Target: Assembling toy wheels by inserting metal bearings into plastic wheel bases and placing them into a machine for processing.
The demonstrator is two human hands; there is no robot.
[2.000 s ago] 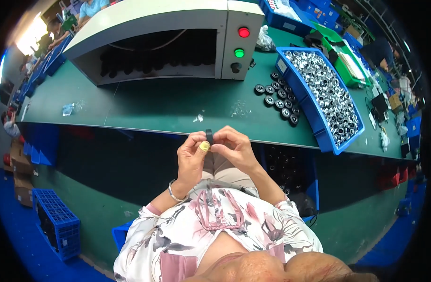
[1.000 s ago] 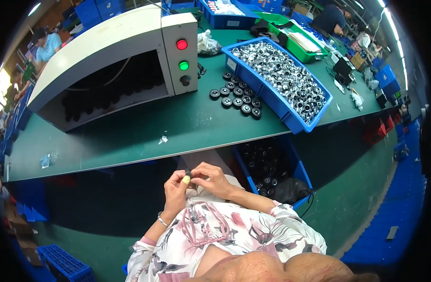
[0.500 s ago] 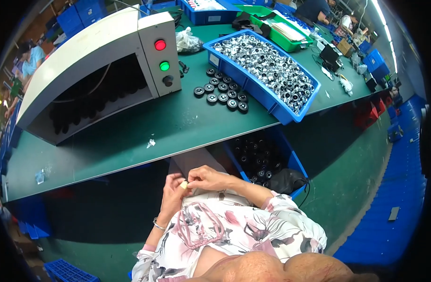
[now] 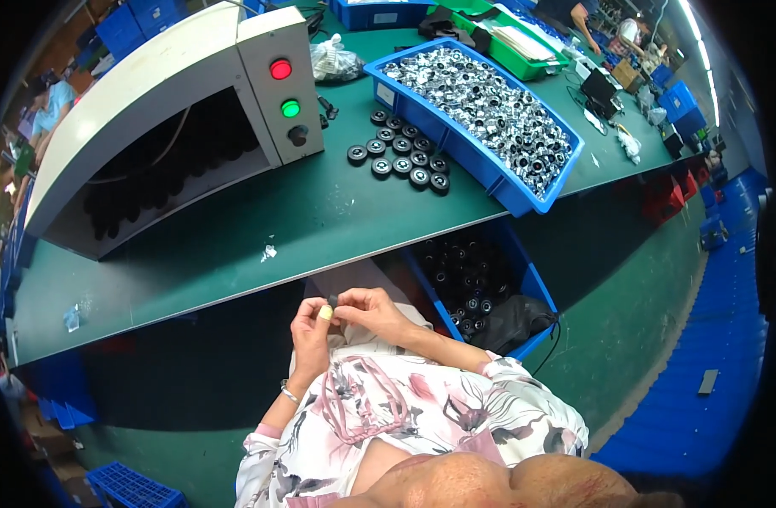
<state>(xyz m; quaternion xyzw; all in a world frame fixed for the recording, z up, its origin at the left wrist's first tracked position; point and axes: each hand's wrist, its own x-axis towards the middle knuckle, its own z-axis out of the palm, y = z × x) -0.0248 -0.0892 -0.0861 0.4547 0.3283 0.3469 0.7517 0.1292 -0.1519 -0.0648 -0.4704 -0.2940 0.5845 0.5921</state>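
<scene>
My left hand (image 4: 310,337) and my right hand (image 4: 377,318) meet over my lap, below the table's front edge. Between their fingertips is a small dark piece (image 4: 333,300), mostly covered, so its kind does not show. Both hands are closed on it. A yellow wrap (image 4: 325,312) sits on my left thumb. Just right of my hands, below the tabletop, a blue bin (image 4: 533,292) holds many black round parts and a black bag (image 4: 523,320). Several black wheels (image 4: 401,146) lie flat together on the green tabletop.
A blue tray (image 4: 481,167) full of shiny clear and black small parts stands on the green table (image 4: 320,224). At left is a cream arched machine (image 4: 151,93) with red and green lights, black parts inside. A clear plastic bag (image 4: 335,61) lies behind. Co-workers sit farther off.
My hands have risen slightly, and a dark piece now shows between the fingertips. My head view has shifted a little; the table's things look unchanged.
</scene>
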